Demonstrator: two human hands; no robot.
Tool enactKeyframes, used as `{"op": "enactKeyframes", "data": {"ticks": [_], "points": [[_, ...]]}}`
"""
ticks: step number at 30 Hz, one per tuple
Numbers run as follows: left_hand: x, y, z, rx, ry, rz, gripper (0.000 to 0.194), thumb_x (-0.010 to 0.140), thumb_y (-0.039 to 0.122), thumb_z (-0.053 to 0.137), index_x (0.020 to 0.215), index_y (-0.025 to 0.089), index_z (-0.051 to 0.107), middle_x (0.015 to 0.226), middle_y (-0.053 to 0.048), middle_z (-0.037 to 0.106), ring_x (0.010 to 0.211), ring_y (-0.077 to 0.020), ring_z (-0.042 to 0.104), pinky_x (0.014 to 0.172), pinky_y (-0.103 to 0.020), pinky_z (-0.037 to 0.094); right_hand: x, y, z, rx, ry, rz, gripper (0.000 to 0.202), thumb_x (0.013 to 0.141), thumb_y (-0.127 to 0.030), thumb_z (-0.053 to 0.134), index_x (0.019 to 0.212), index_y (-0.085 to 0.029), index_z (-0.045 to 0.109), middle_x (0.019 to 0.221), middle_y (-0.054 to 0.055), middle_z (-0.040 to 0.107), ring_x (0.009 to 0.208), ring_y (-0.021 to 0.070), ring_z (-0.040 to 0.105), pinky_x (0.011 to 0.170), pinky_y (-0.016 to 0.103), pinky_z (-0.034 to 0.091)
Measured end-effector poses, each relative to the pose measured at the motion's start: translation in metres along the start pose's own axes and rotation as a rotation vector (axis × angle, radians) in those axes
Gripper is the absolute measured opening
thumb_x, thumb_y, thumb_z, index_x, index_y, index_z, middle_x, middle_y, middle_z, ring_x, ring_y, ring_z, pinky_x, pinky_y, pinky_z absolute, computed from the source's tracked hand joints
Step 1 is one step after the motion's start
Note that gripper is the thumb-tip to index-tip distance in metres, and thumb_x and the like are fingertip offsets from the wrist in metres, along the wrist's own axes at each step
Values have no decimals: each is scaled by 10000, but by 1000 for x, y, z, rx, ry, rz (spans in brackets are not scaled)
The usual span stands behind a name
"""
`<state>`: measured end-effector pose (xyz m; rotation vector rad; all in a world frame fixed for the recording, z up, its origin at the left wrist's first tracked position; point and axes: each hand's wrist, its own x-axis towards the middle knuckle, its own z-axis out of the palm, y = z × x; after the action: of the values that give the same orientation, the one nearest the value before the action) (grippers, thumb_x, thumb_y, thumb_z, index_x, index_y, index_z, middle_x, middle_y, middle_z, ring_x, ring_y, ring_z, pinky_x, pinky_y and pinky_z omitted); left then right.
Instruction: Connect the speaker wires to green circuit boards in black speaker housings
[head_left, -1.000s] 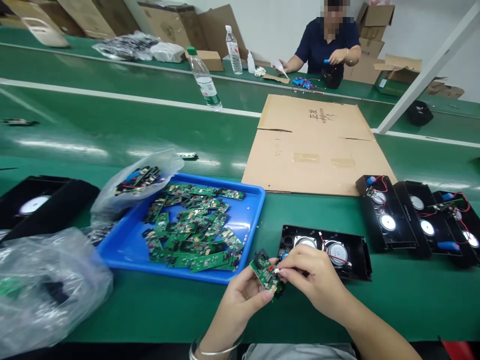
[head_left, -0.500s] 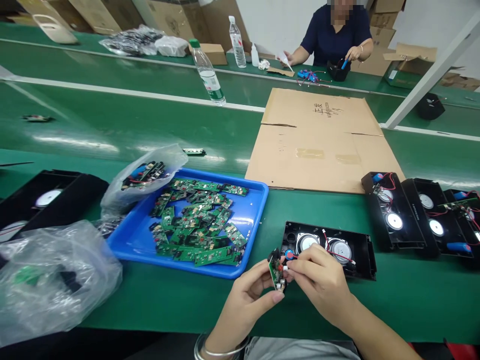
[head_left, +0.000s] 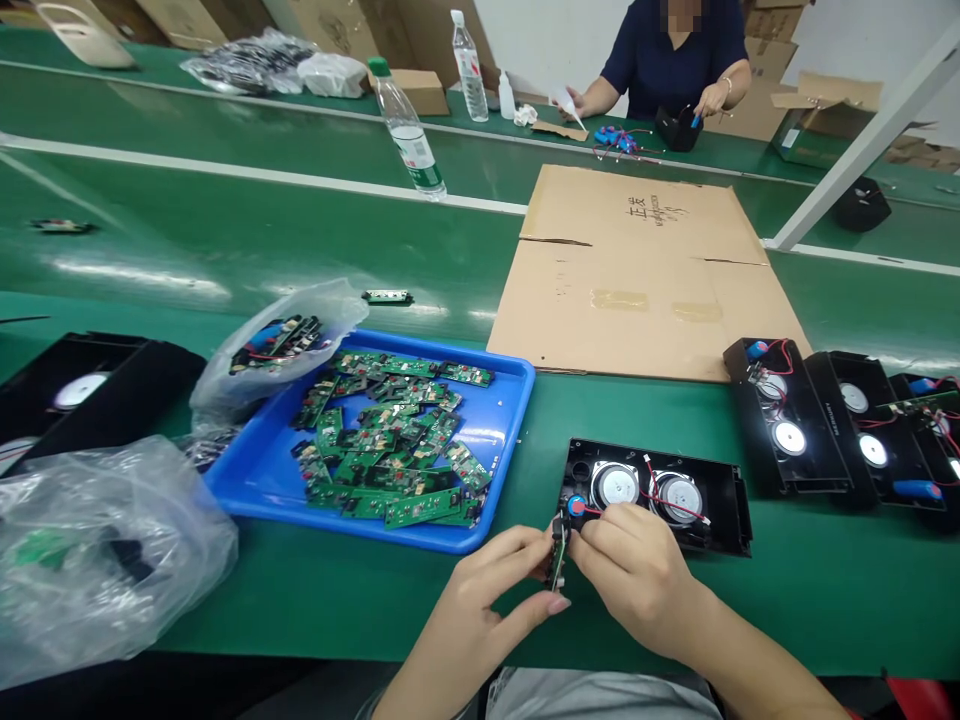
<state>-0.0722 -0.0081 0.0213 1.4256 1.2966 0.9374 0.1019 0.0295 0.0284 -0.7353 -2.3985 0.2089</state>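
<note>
My left hand [head_left: 491, 600] pinches a small green circuit board [head_left: 559, 562] between thumb and fingers, held on edge. My right hand [head_left: 637, 570] is closed at the board's right side; its fingertips hide the white wire connector they hold. From the right fingers a red wire leads to a blue cylindrical cell [head_left: 576, 507] at the left end of an open black speaker housing [head_left: 709, 540]. Two round speakers [head_left: 616, 486] sit inside that housing, with a loose red and black lead across them. It lies just behind my hands.
A blue tray [head_left: 450, 543] of circuit boards is left of my hands, beside plastic bags [head_left: 97, 560]. More black housings [head_left: 787, 440] stand to the right. Flattened cardboard [head_left: 645, 330] lies ahead. Across the bench a person [head_left: 679, 60] holds a white bottle and a black housing.
The board has turned to stand edge-on to me, and my right fingertips have come up against it. The white connector seen earlier is now covered by my fingers.
</note>
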Motion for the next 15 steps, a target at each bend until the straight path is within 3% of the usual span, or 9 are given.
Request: {"op": "enactKeyframes", "data": {"ticks": [5, 9, 12, 15], "points": [[0, -5, 0, -69, -82, -22, 103, 663, 207, 699, 761, 208, 727, 745, -51, 657, 720, -208, 604, 654, -236, 495, -1, 0, 3, 53, 8, -15, 346, 923, -95, 305, 742, -106, 600, 610, 44, 512, 555, 139, 354, 493, 284, 262], [-3, -11, 12, -264, -52, -237, 284, 652, 237, 697, 936, 219, 681, 872, -50, 677, 797, -216, 624, 716, -266, 515, -5, 3, -5, 94, -5, 54, 221, 932, -183, 407, 841, -120, 599, 756, 52, 600, 698, 150, 461, 623, 286, 378], [-6, -7, 20, -278, 10, -361, 284, 657, 257, 679, 934, 208, 639, 909, -51, 683, 888, -225, 613, 807, -289, 487, -21, 17, -24, 91, 17, 265, 177, 918, -268, 463, 900, -137, 582, 860, 57, 606, 813, 162, 487, 717, 291, 410], [-4, 1, 24, -258, -65, -417, 237, 676, 265, 645, 899, 199, 599, 906, -67, 695, 833, -210, 613, 726, -274, 492, -47, 38, -46, -36, -65, 576, 83, 882, -169, 506, 869, -144, 584, 827, 45, 594, 808, 174, 485, 700, 296, 413]]}}
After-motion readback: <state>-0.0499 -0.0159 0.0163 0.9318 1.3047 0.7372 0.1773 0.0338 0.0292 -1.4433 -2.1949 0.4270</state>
